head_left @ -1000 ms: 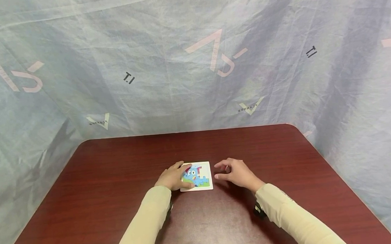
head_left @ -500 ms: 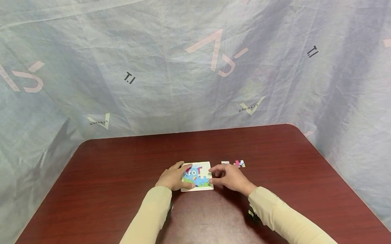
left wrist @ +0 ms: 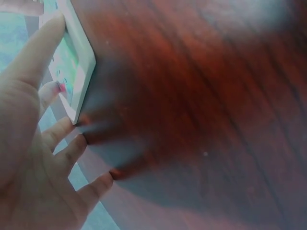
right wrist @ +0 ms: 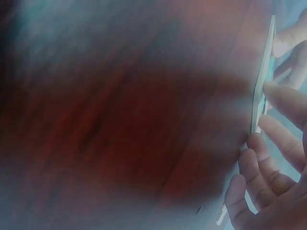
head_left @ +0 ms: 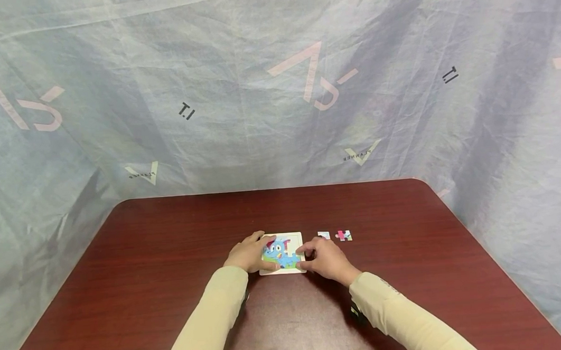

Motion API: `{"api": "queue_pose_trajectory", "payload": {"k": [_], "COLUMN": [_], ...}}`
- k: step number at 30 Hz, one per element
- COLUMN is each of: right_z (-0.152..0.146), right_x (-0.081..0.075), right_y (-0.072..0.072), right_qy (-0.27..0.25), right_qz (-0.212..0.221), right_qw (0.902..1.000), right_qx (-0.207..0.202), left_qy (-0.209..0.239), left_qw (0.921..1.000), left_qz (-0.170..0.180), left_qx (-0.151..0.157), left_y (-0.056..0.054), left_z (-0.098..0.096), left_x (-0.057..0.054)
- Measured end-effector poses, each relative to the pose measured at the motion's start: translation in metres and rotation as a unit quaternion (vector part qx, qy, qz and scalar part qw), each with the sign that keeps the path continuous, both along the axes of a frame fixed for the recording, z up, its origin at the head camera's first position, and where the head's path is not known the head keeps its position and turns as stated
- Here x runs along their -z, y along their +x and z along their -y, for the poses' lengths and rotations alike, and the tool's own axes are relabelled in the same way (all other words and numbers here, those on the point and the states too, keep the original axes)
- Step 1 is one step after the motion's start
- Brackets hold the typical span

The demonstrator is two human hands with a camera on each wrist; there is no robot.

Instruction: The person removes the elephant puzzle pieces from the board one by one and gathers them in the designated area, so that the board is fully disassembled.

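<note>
A square jigsaw puzzle tray [head_left: 284,271] with a white frame lies on the table, showing a blue cartoon animal on green. Its upper right part is bare and cream-coloured. My left hand [head_left: 247,254] rests over the tray's left side, thumb along the bottom and index finger near the top. In the left wrist view, that hand's other fingers [left wrist: 72,152] are spread, reaching the table beside the tray. My right hand [head_left: 327,258] has its thumb and index fingertip at the tray's lower right, apart from each other. Nothing shows between them.
Two loose jigsaw pieces lie right of the tray: a pale one [head_left: 324,235] partly behind my right hand and a pink multicoloured one [head_left: 344,235]. The dark red wooden table [head_left: 192,222] has a grey printed cloth [head_left: 241,145] behind it.
My right hand has moved left and slightly nearer, from beside the tray to its lower right edge. The two loose pieces have come into view behind it. My left hand stays in place.
</note>
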State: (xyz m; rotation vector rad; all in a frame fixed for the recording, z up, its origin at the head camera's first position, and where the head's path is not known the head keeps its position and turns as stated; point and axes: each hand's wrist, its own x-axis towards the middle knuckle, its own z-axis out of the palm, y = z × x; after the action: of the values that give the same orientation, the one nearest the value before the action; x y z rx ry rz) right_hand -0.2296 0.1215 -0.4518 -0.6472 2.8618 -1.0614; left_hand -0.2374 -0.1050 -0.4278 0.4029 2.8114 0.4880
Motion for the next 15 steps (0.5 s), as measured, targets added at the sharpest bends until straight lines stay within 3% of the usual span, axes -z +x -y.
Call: {"api": "queue_pose_trajectory", "payload": {"k": [15], "right_z": [0.0022], "right_x": [0.0011], "right_y": [-0.0003], "right_qy": [-0.025], "right_qz": [-0.006], "right_qw": [0.9996], "right_qx": [-0.007], "left_qy": [-0.001], "left_qw": [0.9999], "left_qz": [0.012], "left_qx": [-0.005], "left_y": [0.0007], "left_z": [-0.0025], "left_x": [-0.0045]}}
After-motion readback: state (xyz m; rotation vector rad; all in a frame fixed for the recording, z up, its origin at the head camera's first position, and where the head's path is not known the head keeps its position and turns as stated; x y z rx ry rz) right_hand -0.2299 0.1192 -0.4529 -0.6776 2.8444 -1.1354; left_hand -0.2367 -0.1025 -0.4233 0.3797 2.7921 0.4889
